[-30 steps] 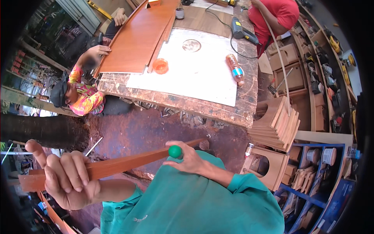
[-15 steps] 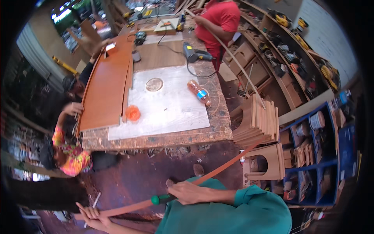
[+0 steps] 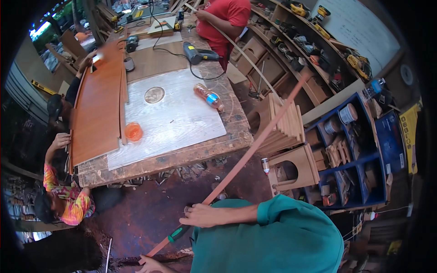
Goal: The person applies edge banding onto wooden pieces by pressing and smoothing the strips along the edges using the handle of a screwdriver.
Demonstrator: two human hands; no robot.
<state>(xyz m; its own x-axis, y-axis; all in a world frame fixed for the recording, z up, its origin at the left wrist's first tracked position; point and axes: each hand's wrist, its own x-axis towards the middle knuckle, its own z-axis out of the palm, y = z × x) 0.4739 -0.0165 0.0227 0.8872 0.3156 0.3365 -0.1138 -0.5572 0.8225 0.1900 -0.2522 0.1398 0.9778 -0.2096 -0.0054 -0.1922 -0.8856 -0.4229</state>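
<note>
A long, thin reddish-brown strip [image 3: 246,157] runs diagonally from the lower edge up past the right side of the workbench. My right hand [image 3: 200,215] is closed on it near my green-clothed body. A green tool with a dark inset [image 3: 177,233] sticks out below that hand, lying along the strip; its exact kind is unclear. At the strip's lower end my left hand [image 3: 152,265] pinches it, partly cut off by the picture's edge.
The workbench [image 3: 182,157] carries a white board, orange cup [image 3: 133,131], bottle [image 3: 209,97] and heat gun [image 3: 198,53]. Co-workers handle an orange-brown panel [image 3: 98,109] at left; a person in red holds another strip. Stacked wooden frames [image 3: 291,168] and blue shelves [image 3: 355,159] stand right.
The strip has swung up at its far end, now steeper and reaching higher. My left hand has moved down and right along with its lower end. The view has shifted right.
</note>
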